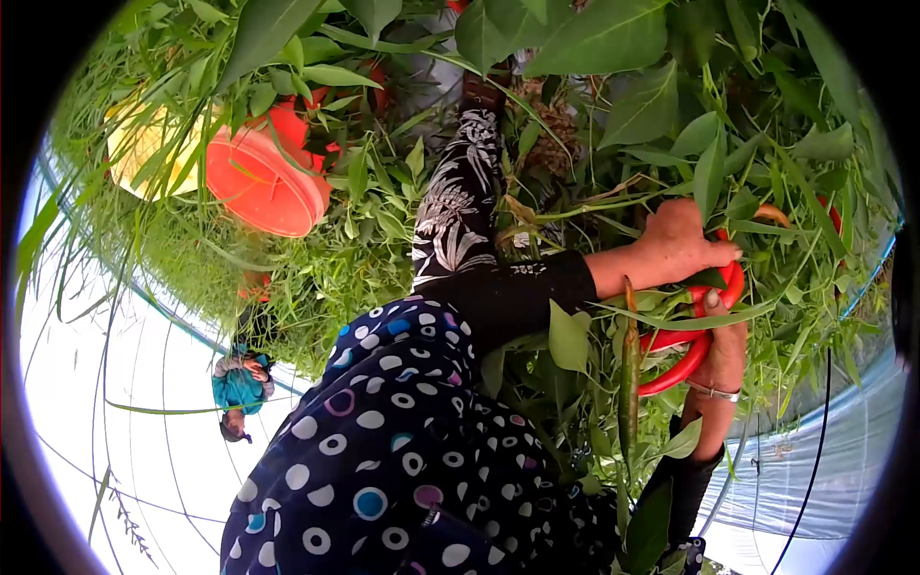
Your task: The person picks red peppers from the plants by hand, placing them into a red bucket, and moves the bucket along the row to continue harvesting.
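My left hand [674, 247] reaches across from the middle with its fingers closed at the upper end of some long red chili peppers [682, 369]. Just below it, my right hand [721, 359], with a band at the wrist, is wrapped round the same peppers, thumb upward. The peppers curve between the two hands, and leaves cover part of them. Close by on the left, a long green-brown pepper [629, 383] hangs among the leaves. How each left fingertip meets the peppers is partly hidden.
Dense pepper plants and grass surround both hands. A red bucket [264, 182] lies tilted at upper left beside a yellow container [158, 149]. Another person in teal [240, 385] appears upside down at lower left. Plastic sheeting [815, 489] is at lower right.
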Demonstrator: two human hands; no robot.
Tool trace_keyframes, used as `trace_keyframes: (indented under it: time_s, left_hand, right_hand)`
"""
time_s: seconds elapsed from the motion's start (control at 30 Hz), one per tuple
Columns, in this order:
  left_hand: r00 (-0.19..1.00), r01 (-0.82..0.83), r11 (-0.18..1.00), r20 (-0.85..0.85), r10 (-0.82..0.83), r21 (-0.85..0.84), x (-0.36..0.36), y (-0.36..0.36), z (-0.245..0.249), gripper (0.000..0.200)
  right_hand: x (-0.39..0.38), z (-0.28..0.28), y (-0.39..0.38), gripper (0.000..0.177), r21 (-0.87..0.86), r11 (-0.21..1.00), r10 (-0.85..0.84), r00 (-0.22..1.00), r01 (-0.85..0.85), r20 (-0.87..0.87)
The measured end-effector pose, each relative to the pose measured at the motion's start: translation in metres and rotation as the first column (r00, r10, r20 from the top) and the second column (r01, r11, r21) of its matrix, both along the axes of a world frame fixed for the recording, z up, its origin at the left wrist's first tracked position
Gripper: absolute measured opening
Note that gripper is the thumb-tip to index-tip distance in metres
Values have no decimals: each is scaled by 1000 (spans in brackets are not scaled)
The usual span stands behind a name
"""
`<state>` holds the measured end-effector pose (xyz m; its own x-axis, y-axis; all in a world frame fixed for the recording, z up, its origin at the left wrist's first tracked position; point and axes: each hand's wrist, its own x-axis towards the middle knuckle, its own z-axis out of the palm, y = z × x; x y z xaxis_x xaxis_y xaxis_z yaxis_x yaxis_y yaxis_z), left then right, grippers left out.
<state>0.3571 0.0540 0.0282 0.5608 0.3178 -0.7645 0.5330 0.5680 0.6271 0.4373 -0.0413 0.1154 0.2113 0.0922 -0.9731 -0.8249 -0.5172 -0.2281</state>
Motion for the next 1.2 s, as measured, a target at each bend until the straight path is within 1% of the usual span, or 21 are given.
trace_keyframes:
  time_s: [0.07, 0.17, 0.3, 0.47, 0.53, 0.57, 0.6, 0.63, 0.67, 0.73, 0.77, 0.8, 0.87, 0.93, 0.97, 1.0, 1.03, 1.07, 1.1, 1.13, 1.2]
  left_hand:
    - [998, -26, 999, 59, 23, 39, 0, 8, 9, 44]
    - [1000, -20, 997, 10, 20, 79, 1, 7, 9, 41]
    - [999, -50, 998, -14, 50, 41, 1, 10, 13, 30]
    - [997, 23, 999, -72, -26, -41, -1, 19, 17, 36]
    - [999, 22, 997, -37, -24, -73, -1, 18, 14, 39]
    - [1000, -25, 999, -1, 25, -37, 0, 11, 9, 42]
    - [997, -74, 997, 35, 74, -1, -1, 8, 6, 44]
    - [996, -84, 996, 39, 84, 3, -1, 10, 8, 44]
    - [995, -87, 995, 42, 90, -57, -2, 14, 9, 46]
    - [993, -101, 988, 48, 107, -112, -6, 21, 10, 48]
    - [992, -84, 982, 79, 99, -168, -8, 22, 11, 48]
    - [990, -66, 973, 111, 92, -222, -10, 23, 10, 48]
    - [979, -81, 954, 158, 131, -290, -11, 23, 2, 46]
    - [944, -81, 927, 270, 190, -367, -15, 34, 3, 47]
    - [933, -98, 874, 261, 247, -477, -20, 41, 8, 48]
    - [929, -112, 870, 261, 263, -480, -26, 45, 12, 48]
    - [928, -140, 867, 242, 283, -477, -29, 51, 16, 44]
    - [927, -165, 865, 226, 300, -474, -30, 53, 17, 40]
    - [924, -166, 876, 240, 299, -452, -33, 52, 13, 35]
    - [917, -171, 873, 251, 310, -456, -37, 54, 12, 35]
    - [908, -186, 866, 257, 332, -464, -49, 61, 13, 34]
  right_hand:
    - [7, -7, -11, 37, 12, 999, 40, 999, -40, -34]
    - [11, 1, -8, 34, -49, 997, 53, 999, -54, -12]
    - [6, 2, -16, 41, -81, 996, 42, 998, -38, 41]
    - [-4, 31, 5, 43, -69, 998, 1, 991, 8, 132]
    - [-9, 49, 14, 56, 61, 994, 56, 911, -88, 409]
    - [-3, 58, 7, 66, 134, 965, 150, 892, -226, 426]
    - [-1, 70, 10, 66, 136, 962, 159, 889, -237, 429]
    - [2, 84, 19, 68, 54, 860, 422, 768, -507, 481]
    - [3, 98, 31, 71, -43, 682, 644, 572, -730, 507]
    - [-8, 120, 59, 78, 20, 669, 649, 598, -743, 471]
    - [-8, 122, 57, 81, 20, 541, 691, 458, -841, 560]
    - [-16, 134, 74, 62, 43, 597, 687, 539, -801, 487]
    - [-40, 151, 98, 60, -98, 765, 623, 694, -636, 359]
    - [-43, 170, 123, 42, 55, 649, 753, 651, -759, 96]
    - [-68, 167, 130, 30, 66, 495, 814, 489, -867, 314]
    - [-61, 133, 154, 27, 686, 193, 757, 551, -702, 351]
    - [-78, 130, 163, 25, 634, 374, 778, 601, -677, 183]
    - [-88, 115, 185, 22, 664, 239, 868, 463, -709, 182]
    - [-107, 100, 204, 25, 646, 164, 855, 434, -746, 283]
    - [-120, 90, 224, 26, 611, 108, 913, 322, -784, 252]
    - [-159, 70, 262, 20, 661, 56, 839, 394, -748, 375]
